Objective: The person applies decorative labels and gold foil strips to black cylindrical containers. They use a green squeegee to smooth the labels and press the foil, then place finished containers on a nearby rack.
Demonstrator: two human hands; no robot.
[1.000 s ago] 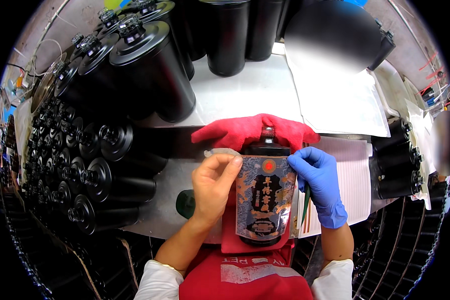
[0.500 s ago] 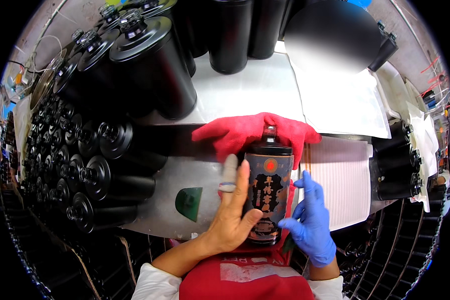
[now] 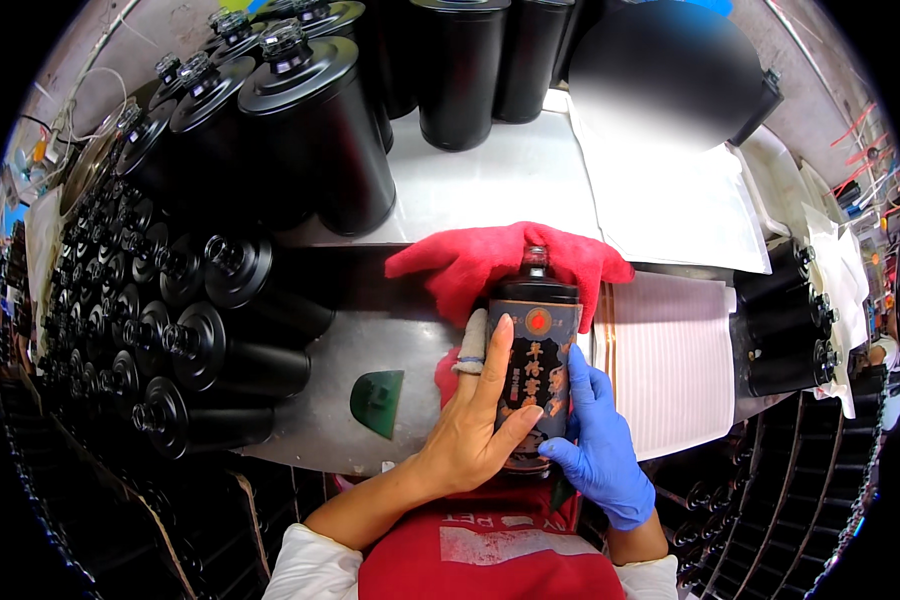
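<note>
A black glass bottle (image 3: pixel 537 375) with a dark, orange-edged label lies with its neck away from me, upon a red cloth (image 3: pixel 470 262). My left hand (image 3: pixel 475 420) lies along the bottle's left side, its thumb across the lower label; one finger wears a pale fabric cover. In a blue glove, my right hand (image 3: pixel 600 440) lies against the right side, its thumb on the lower label. Between them the two hands grip the bottle. The bottle's underside is hidden. Left of my hands, a flat green scraper-like piece (image 3: pixel 377 403) rests on the metal worktop (image 3: pixel 320 430).
Several black bottles (image 3: pixel 235 365) lie stacked at the left. Tall black bottles (image 3: pixel 320 140) stand on the raised white surface (image 3: pixel 480 190) beyond. White foam sheets (image 3: pixel 670 360) lie at the right, beside more black bottles (image 3: pixel 795 368). A blurred dark round shape (image 3: pixel 665 70) covers the far right.
My right hand has moved left, from beside the bottle onto its right side. My left hand has shifted slightly right, its thumb now further over the label.
</note>
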